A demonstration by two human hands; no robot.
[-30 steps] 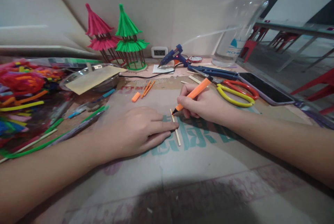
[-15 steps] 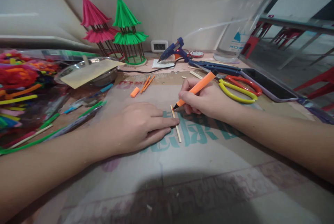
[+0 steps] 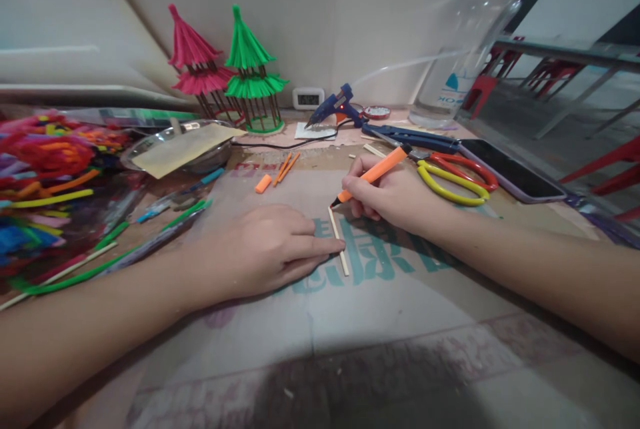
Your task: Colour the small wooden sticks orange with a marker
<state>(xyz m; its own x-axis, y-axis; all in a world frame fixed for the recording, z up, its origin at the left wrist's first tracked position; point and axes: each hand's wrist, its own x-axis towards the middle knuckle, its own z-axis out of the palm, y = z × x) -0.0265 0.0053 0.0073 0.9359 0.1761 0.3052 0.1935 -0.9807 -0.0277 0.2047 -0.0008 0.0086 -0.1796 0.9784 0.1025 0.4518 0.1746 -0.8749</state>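
Observation:
An orange highlighter (image 3: 383, 167) is gripped in my right hand (image 3: 387, 192), its black tip touching the far end of a thin pale wooden stick (image 3: 337, 228). That stick lies on a printed sheet (image 3: 370, 322) covering the table. My left hand (image 3: 280, 242) lies flat with fingers stretched out, the index fingertip pressing on the stick's lower half. Beyond the left hand are the highlighter's orange cap (image 3: 263, 184) and a pair of orange-coloured sticks (image 3: 287, 169).
Pink (image 3: 197, 69) and green (image 3: 254, 76) pagoda models stand at the back beside a blue glue gun (image 3: 334, 108). Scissors (image 3: 453, 182) and a phone (image 3: 510, 169) lie right. Left are a metal bowl (image 3: 227, 151) and bundled pipe cleaners (image 3: 50, 156). A clear container (image 3: 440, 89) stands back right.
The highlighter's tip has shifted slightly along the stick to its far end. My left hand still presses the stick, and the whole view has tilted up a little.

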